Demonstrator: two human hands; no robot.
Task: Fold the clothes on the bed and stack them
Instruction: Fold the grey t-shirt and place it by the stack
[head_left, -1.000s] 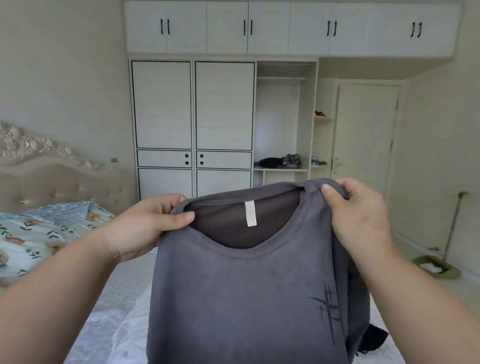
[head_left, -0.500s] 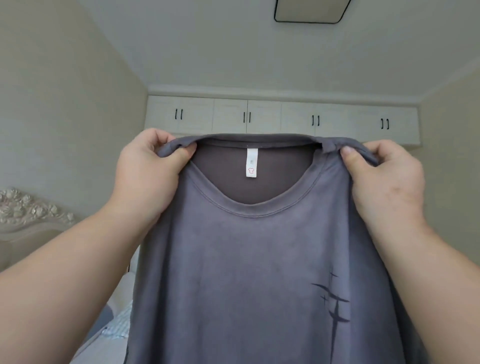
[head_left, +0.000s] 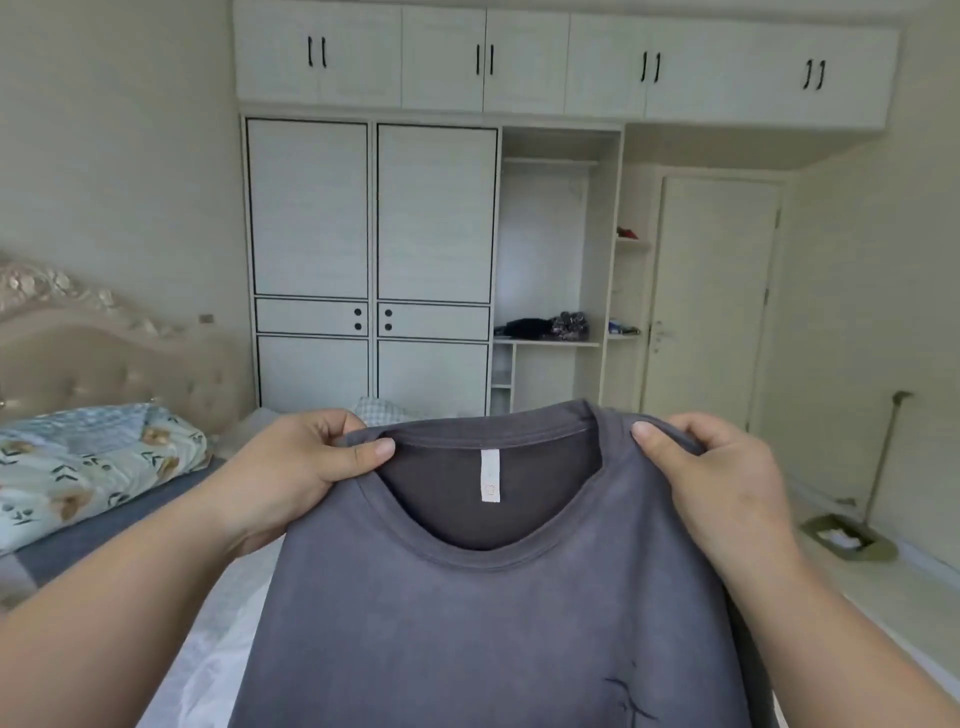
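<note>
My left hand (head_left: 291, 478) and right hand (head_left: 722, 483) each pinch a shoulder of the grey T-shirt (head_left: 493, 623), held up above the bed (head_left: 104, 535). Judged light, soft and limp; grip at the shoulder seams beside the collar.

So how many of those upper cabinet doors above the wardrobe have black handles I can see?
8, in four pairs along the top row: one pair at far left, one left of centre, one right of centre, one at far right. None look hidden.
</note>
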